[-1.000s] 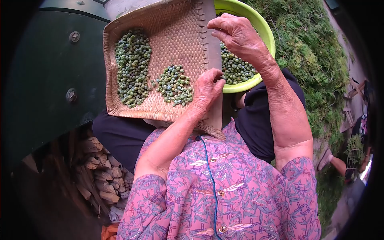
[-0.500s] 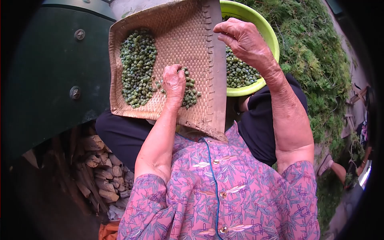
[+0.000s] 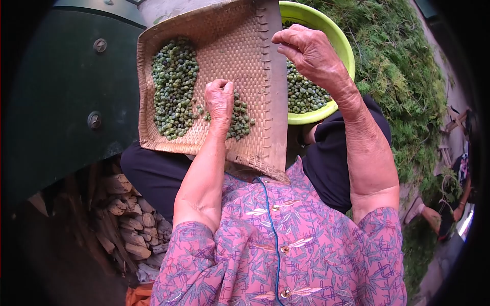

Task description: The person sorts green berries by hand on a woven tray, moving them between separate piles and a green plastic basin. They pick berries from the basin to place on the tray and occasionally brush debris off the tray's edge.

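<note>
A woven winnowing basket [image 3: 232, 56] rests across my lap, its wooden-edged open side to the right. A large heap of small green berries [image 3: 174, 89] fills its left part, and a smaller pile of the same berries [image 3: 240, 120] lies right of centre. My left hand [image 3: 219, 102] is closed over the left edge of the small pile, fingers curled in; anything in them is hidden. Above the wooden strip [image 3: 275, 92] and the tub's near-left part, my right hand [image 3: 314, 53] is raised with thumb and fingers pinched together; I cannot make out anything between them.
A lime-green tub [image 3: 348, 51] holding more berries stands beyond the wooden strip. Cut green foliage [image 3: 393, 81] lies to the right. Dark green metal [image 3: 66, 92] with round studs is at left, above split firewood [image 3: 135, 224]. Another person's leg [image 3: 431, 219] shows at far right.
My left hand has lifted slightly and shifted a little left, off the small pile. My right hand stays pinched in nearly the same place. The whole view has shifted slightly.
</note>
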Motion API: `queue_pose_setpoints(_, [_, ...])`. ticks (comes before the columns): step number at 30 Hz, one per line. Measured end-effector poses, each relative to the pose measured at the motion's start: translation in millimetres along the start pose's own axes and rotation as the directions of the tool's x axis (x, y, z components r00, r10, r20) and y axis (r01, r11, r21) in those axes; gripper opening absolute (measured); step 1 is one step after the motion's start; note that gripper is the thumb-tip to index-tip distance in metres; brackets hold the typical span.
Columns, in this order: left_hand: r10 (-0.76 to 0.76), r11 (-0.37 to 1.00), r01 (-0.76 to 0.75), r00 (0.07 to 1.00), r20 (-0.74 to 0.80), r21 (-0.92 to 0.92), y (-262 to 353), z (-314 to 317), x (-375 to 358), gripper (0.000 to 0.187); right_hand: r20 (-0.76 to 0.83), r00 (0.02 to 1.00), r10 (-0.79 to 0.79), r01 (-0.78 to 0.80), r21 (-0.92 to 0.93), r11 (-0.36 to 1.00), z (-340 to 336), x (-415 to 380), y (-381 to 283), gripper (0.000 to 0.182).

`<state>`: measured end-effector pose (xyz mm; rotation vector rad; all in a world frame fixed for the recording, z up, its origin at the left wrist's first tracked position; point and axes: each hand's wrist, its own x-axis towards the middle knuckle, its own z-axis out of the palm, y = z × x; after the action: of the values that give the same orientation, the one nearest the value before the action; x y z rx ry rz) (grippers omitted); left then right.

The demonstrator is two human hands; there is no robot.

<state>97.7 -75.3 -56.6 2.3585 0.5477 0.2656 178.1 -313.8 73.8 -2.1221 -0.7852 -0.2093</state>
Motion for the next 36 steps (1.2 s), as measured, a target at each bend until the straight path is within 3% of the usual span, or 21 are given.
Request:
queue_pose_setpoints(2, [-0.187, 0.911, 0.192, 0.981, 0.050, -0.365, -7.3, -6.4, 5.0, 0.016, 0.011, 1.000, -0.004, 0.004, -0.007, 1.000, -1.6, 0.2, -1.0, 0.016])
queue_pose_setpoints(5, [-0.225, 0.883, 0.227, 0.973, 0.054, -0.411, -13.8, -17.3, 8.1, 0.017, 0.004, 1.000, -0.013, 0.013, -0.015, 1.000, 0.3, 0.5, -1.1, 0.016])
queue_pose_setpoints(7, [0.082, 0.992, -0.079, 0.996, 0.027, -0.101, -23.4, -16.0, 11.8, 0.016, 0.008, 1.000, -0.016, 0.016, -0.017, 1.000, 1.0, 0.7, -1.2, 0.015])
queue_pose_setpoints(8, [0.083, 0.992, -0.080, 0.996, 0.027, -0.101, -27.8, -13.3, 11.7, 0.016, 0.012, 1.000, -0.017, 0.017, -0.019, 1.000, 1.3, 0.7, -1.2, 0.015])
queue_pose_setpoints(10, [0.287, 0.920, -0.302, 0.953, 0.095, 0.248, -18.5, -13.2, 7.0, 0.017, 0.014, 1.000, -0.014, 0.014, -0.018, 1.000, 1.0, 0.6, -0.9, 0.015])
queue_pose_setpoints(18, [0.159, 0.840, -0.255, 0.959, 0.233, 0.479, 2.6, -5.5, 5.7, 0.018, 0.022, 1.000, 0.000, 0.000, -0.016, 1.000, 2.2, 0.8, -2.2, 0.015])
queue_pose_setpoints(23, [0.211, 0.861, -0.308, 0.940, 0.268, 0.405, -5.6, -8.7, 8.9, 0.018, 0.019, 1.000, -0.009, 0.009, -0.012, 1.000, 1.5, 0.5, -1.2, 0.015])
queue_pose_setpoints(25, [0.222, 0.939, -0.267, 0.952, 0.210, 0.217, -14.6, -9.0, 6.5, 0.016, 0.016, 1.000, -0.007, 0.007, -0.013, 1.000, 0.8, -0.4, -1.2, 0.014])
queue_pose_setpoints(26, [0.222, 0.939, -0.267, 0.952, 0.212, 0.215, -19.3, -9.5, 7.2, 0.016, 0.014, 1.000, -0.006, 0.006, -0.012, 1.000, 0.5, -0.9, -1.0, 0.014])
queue_pose_setpoints(28, [0.138, 0.984, -0.115, 0.975, 0.173, -0.139, -26.2, -12.0, 8.3, 0.016, 0.019, 1.000, -0.002, 0.002, -0.014, 1.000, 0.1, -1.0, -1.4, 0.014])
queue_pose_setpoints(29, [0.006, 0.965, 0.044, 0.982, 0.189, -0.260, -29.3, -12.1, 6.8, 0.017, 0.024, 1.000, 0.001, -0.001, -0.016, 1.000, 0.3, -0.7, -1.7, 0.015])
queue_pose_setpoints(30, [0.005, 0.965, 0.044, 0.982, 0.188, -0.259, -21.7, -18.3, 2.6, 0.017, 0.025, 1.000, 0.000, 0.000, -0.014, 1.000, 1.0, -0.4, -1.7, 0.015])
queue_pose_setpoints(32, [-0.292, 0.701, 0.460, 0.883, 0.368, -0.546, 2.1, -34.1, -5.9, 0.012, 0.021, 1.000, -0.002, 0.002, -0.001, 1.000, 2.1, 0.1, -1.2, 0.015])
queue_pose_setpoints(34, [-0.284, 0.665, 0.486, 0.867, 0.409, -0.567, -1.7, -36.8, -6.7, 0.016, 0.028, 1.000, -0.007, 0.007, -0.009, 1.000, 1.4, 1.1, -2.3, 0.015])
queue_pose_setpoints(36, [-0.258, 0.375, 0.602, 0.798, 0.545, -0.705, -3.3, -39.9, -10.4, 0.019, 0.035, 0.999, -0.011, 0.012, -0.019, 1.000, 1.5, 0.8, -1.7, 0.016])
